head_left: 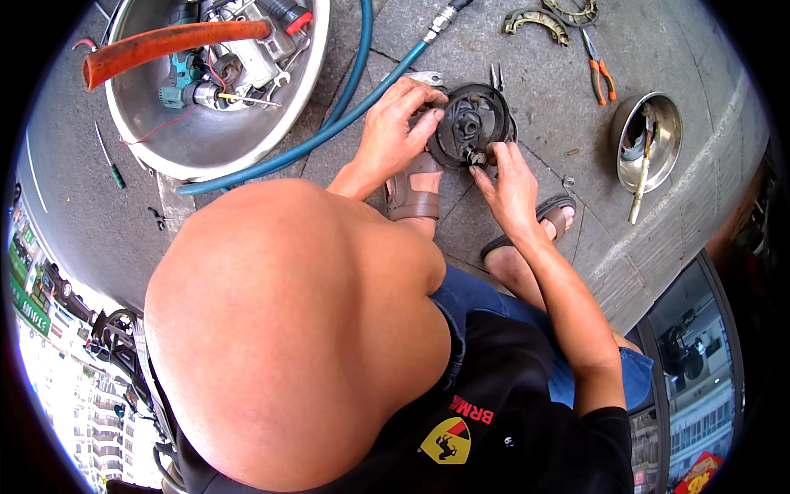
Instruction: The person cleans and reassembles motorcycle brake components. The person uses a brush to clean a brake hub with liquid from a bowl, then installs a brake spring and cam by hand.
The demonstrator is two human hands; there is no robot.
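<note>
A round, dark drum brake plate (pixel 468 123) with a hub in its middle is in front of me, over the pavement between my feet. My left hand (pixel 401 122) grips its left rim, thumb and fingers closed on the edge. At the plate's lower right edge, my right hand (pixel 508 183) pinches a small metal part (pixel 476 156); the fingertips partly hide it. Two curved brake shoes (pixel 536 25) lie on the ground beyond, at the upper right. Pliers with orange handles (pixel 598 72) rest near them.
A large metal basin (pixel 239 152) at the left holds a drill, wrenches and an orange tube (pixel 173 49). A blue hose (pixel 329 132) curves past it. At right stands a small metal bowl (pixel 623 174) with a brush (pixel 641 177). A screwdriver (pixel 116 174) lies far left.
</note>
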